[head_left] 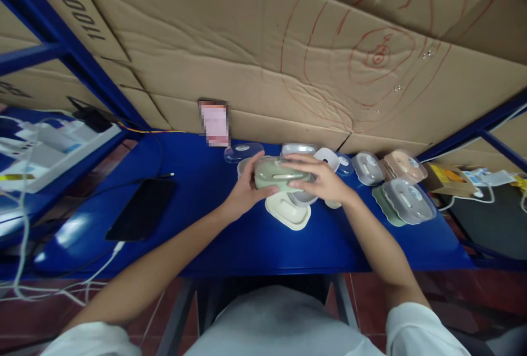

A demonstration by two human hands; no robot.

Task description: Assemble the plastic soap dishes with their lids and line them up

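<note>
Between my two hands is a pale green soap box with a clear domed lid [280,175], raised over the blue table. My left hand [244,191] grips its left end, thumb along the front and fingers behind. At the right end, my right hand [323,179] has its fingers over the lid and its thumb at the front edge. Beneath the box lies a cream tray [290,212], with other clear and white pieces partly hidden by my hands. Behind them are a clear lid [244,152] and another clear box [298,150].
To the right stand a clear-lidded box [368,168], a peach one [404,165] and a clear lid on a green tray [411,201]. A black tablet [142,209] with a white cable lies left. A phone [216,123] leans against the cardboard wall [185,43].
</note>
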